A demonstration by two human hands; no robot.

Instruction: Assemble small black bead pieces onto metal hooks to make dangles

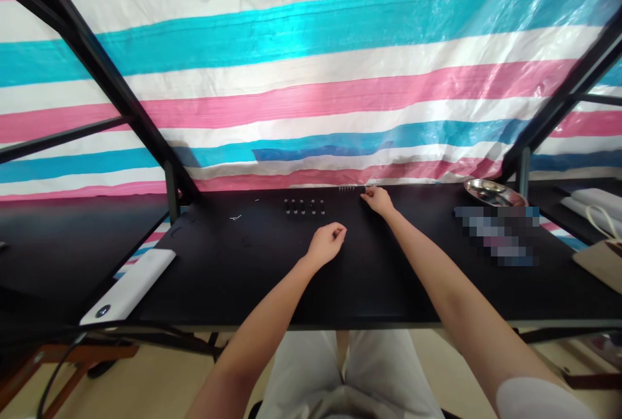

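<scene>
Several small metal pieces [302,206] stand in two rows on the black table [218,276]. A second, tighter row of tiny pieces [346,188] lies at the table's back edge. At the right end of that back row is my right hand [378,199], its fingers pinched at the small items; what they hold is too small to make out. My left hand [327,243] hovers or rests just in front of the two rows, with its fingers curled together. Whatever may be between its fingertips is too small to tell.
A shiny metal dish [494,193] sits at the back right, with a blurred patch in front of it. A white power strip or box [130,286] lies at the left. White scraps [236,217] are left of the rows. Black frame bars rise at both sides.
</scene>
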